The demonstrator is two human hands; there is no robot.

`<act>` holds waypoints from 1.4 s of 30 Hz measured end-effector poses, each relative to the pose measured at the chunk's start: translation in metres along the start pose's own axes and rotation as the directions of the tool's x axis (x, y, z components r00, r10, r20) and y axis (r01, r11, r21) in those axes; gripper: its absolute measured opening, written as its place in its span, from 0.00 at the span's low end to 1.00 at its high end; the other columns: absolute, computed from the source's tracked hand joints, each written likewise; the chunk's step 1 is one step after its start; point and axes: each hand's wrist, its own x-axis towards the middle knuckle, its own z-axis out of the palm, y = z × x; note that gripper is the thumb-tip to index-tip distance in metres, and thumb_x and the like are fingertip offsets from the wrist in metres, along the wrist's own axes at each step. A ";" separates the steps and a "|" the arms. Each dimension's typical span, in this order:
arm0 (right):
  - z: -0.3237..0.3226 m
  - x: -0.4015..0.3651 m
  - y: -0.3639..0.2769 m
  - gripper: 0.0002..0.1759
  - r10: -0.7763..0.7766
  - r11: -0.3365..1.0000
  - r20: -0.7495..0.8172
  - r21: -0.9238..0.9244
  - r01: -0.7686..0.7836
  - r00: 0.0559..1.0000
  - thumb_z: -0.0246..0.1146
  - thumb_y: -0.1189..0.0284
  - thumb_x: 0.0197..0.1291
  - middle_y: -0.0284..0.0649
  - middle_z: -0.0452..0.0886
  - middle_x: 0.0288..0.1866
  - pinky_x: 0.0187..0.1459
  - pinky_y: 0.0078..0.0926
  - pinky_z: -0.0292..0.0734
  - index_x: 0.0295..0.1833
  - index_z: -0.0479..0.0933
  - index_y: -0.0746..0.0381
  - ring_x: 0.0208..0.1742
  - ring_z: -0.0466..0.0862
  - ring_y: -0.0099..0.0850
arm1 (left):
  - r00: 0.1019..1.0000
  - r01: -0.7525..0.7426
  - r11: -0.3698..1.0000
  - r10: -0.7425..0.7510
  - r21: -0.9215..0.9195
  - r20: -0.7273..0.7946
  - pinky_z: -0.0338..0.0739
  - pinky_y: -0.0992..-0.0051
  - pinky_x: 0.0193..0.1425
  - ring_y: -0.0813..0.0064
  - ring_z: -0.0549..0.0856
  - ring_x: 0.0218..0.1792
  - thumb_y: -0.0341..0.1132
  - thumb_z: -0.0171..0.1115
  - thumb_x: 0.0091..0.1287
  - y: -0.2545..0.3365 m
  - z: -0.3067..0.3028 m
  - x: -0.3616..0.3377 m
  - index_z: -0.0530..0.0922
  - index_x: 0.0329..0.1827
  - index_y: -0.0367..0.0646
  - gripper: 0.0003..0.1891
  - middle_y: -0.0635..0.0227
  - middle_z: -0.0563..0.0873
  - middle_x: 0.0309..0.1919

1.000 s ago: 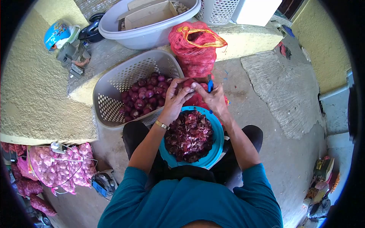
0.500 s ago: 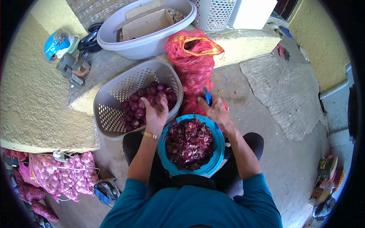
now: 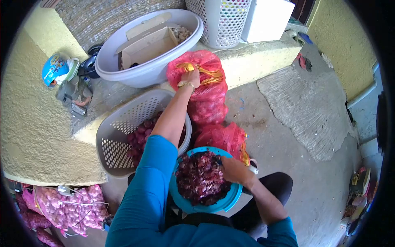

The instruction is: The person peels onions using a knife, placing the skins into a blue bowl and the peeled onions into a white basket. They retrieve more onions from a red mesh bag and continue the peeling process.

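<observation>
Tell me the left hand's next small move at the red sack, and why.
Probably dip the left hand into the red mesh sack and draw out one of the onions. The hand sits at the sack's open, yellow-edged mouth, and the right hand rests on the blue bowl of peels, holding no visible onion.

Your left arm stretches far forward, left hand (image 3: 191, 78) with fingers curled closed. Your right hand (image 3: 232, 169) sits low by your lap, knuckles up, fingers hidden.

Teal long-sleeved top (image 3: 164, 214), gold wristwatch (image 3: 186, 84) on left wrist, dark trousers (image 3: 279, 185)
</observation>
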 end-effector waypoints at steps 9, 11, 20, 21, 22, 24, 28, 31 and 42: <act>-0.017 -0.013 -0.018 0.13 -0.069 0.997 -0.122 0.037 0.074 0.990 0.59 0.70 0.65 0.56 0.81 0.36 0.40 0.52 0.79 0.49 0.69 0.68 0.37 0.84 0.55 | 0.995 -0.095 0.965 0.096 -0.243 -0.008 0.58 0.60 0.78 0.48 0.64 0.74 0.40 0.59 0.64 -0.015 0.042 0.087 0.60 0.74 0.35 0.36 0.44 0.64 0.73; -0.014 -0.013 -0.017 0.18 -0.019 0.998 -0.075 0.064 0.024 0.997 0.61 0.70 0.64 0.57 0.81 0.35 0.39 0.53 0.77 0.53 0.68 0.70 0.38 0.83 0.56 | 0.995 -0.095 0.946 0.093 -0.310 -0.019 0.66 0.63 0.73 0.52 0.73 0.68 0.35 0.59 0.61 -0.017 0.052 0.102 0.71 0.64 0.30 0.28 0.46 0.75 0.64; -0.027 -0.015 -0.021 0.13 -0.056 0.998 -0.195 -0.003 0.057 0.979 0.59 0.68 0.65 0.55 0.81 0.37 0.40 0.48 0.81 0.48 0.70 0.67 0.38 0.85 0.52 | 0.955 -0.176 0.984 0.170 -0.002 -0.242 0.73 0.58 0.67 0.51 0.80 0.61 0.41 0.66 0.62 0.002 0.007 0.046 0.79 0.56 0.38 0.22 0.47 0.84 0.54; -0.025 -0.015 -0.019 0.16 -0.044 0.999 -0.203 0.005 0.046 0.978 0.60 0.66 0.65 0.55 0.81 0.37 0.40 0.50 0.79 0.49 0.69 0.66 0.40 0.84 0.53 | 0.963 -0.152 0.988 0.147 -0.003 -0.226 0.74 0.59 0.66 0.50 0.81 0.60 0.43 0.68 0.62 0.004 0.001 0.039 0.80 0.55 0.38 0.23 0.47 0.84 0.53; -0.025 -0.016 -0.018 0.18 -0.032 0.999 -0.211 0.015 0.036 0.977 0.62 0.64 0.65 0.54 0.80 0.36 0.40 0.53 0.77 0.51 0.68 0.65 0.41 0.83 0.54 | 0.961 -0.158 0.987 0.154 0.005 -0.231 0.74 0.59 0.66 0.50 0.81 0.60 0.43 0.68 0.62 0.000 0.004 0.038 0.80 0.55 0.38 0.23 0.47 0.84 0.53; -0.030 -0.018 -0.019 0.17 -0.057 0.998 -0.241 -0.004 0.057 0.969 0.61 0.65 0.65 0.54 0.81 0.36 0.41 0.50 0.79 0.50 0.69 0.66 0.41 0.84 0.53 | 0.922 -0.201 0.940 0.086 -0.275 -0.379 0.77 0.59 0.61 0.51 0.83 0.56 0.41 0.67 0.63 -0.016 0.016 0.036 0.79 0.54 0.36 0.21 0.50 0.86 0.50; -0.029 -0.013 -0.013 0.17 -0.114 0.993 -0.322 -0.030 0.110 0.940 0.62 0.64 0.64 0.54 0.82 0.36 0.43 0.48 0.80 0.48 0.70 0.67 0.41 0.84 0.52 | 0.983 -0.101 0.261 -0.124 -0.960 -0.137 0.77 0.60 0.58 0.55 0.85 0.51 0.41 0.67 0.64 -0.023 -0.001 0.002 0.78 0.55 0.32 0.22 0.51 0.87 0.48; -0.029 -0.005 -0.010 0.23 -0.101 0.987 -0.367 0.083 0.141 0.925 0.63 0.60 0.65 0.59 0.80 0.37 0.47 0.54 0.75 0.52 0.68 0.68 0.42 0.82 0.57 | 0.942 -0.205 0.742 -0.027 -0.638 -0.335 0.78 0.66 0.55 0.64 0.85 0.49 0.49 0.68 0.63 -0.015 -0.027 -0.046 0.78 0.57 0.37 0.27 0.58 0.87 0.46; -0.059 0.002 -0.025 0.09 -0.119 0.866 -0.748 0.243 0.437 0.653 0.58 0.74 0.70 0.60 0.74 0.26 0.31 0.48 0.71 0.47 0.68 0.70 0.30 0.78 0.60 | 0.949 -0.011 -0.334 0.293 -0.943 -0.115 0.75 0.59 0.69 0.58 0.83 0.60 0.50 0.50 0.78 -0.001 -0.023 -0.246 0.72 0.65 0.34 0.26 0.52 0.81 0.59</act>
